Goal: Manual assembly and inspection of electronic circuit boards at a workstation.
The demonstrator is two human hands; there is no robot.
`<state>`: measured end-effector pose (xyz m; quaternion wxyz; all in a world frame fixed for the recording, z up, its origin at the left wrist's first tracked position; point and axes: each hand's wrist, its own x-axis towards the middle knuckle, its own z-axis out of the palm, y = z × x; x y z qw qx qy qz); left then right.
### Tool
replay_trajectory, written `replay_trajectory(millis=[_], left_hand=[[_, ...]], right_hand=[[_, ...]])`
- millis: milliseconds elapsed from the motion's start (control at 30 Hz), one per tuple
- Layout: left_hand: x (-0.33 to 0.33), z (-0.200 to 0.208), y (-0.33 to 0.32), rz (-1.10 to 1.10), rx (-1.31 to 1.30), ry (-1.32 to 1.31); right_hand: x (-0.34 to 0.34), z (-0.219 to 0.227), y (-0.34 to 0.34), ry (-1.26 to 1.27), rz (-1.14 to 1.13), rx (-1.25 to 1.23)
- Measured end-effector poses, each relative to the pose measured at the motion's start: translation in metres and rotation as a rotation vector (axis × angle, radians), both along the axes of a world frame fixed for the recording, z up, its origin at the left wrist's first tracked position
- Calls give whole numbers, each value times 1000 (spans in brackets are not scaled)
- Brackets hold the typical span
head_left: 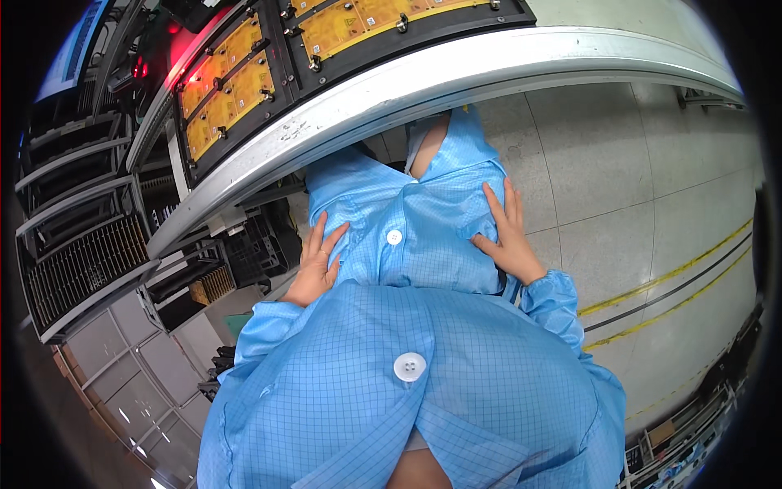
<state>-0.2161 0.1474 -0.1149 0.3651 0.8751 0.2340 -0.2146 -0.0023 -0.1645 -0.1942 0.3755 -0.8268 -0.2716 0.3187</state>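
Note:
My left hand (pixel 316 259) rests on the side of my blue checked smock (pixel 375 326) at my lap, its fingers spread and holding nothing. On the other side, my right hand (pixel 510 235) lies against the smock over my right thigh, with fingers apart and nothing in it. Both hands are below the workbench's pale metal edge (pixel 456 69). Beyond that edge, out of touch of either hand, sit yellow panels (pixel 230 94) in a black fixture (pixel 285 69), held with small metal clamps.
Black slotted racks (pixel 81 253) stand on metal shelving at the left. A red light glows near a scanner-like device (pixel 130 77) at the upper left, beside a screen (pixel 72 45). Grey floor tiles (pixel 603 163) with yellow tape lines (pixel 652 281) spread to the right.

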Motion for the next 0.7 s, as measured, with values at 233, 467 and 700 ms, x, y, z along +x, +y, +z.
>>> replay_trajectory(millis=[233, 467, 700], left_hand=[[107, 84, -11, -320, -60, -155], [211, 198, -56, -915, -488, -697], [164, 255, -154, -937, -668, -1103]], right_hand=[[9, 7, -6, 15, 5, 17], [95, 84, 13, -357, -507, 543], [221, 161, 91, -665, -182, 224]])
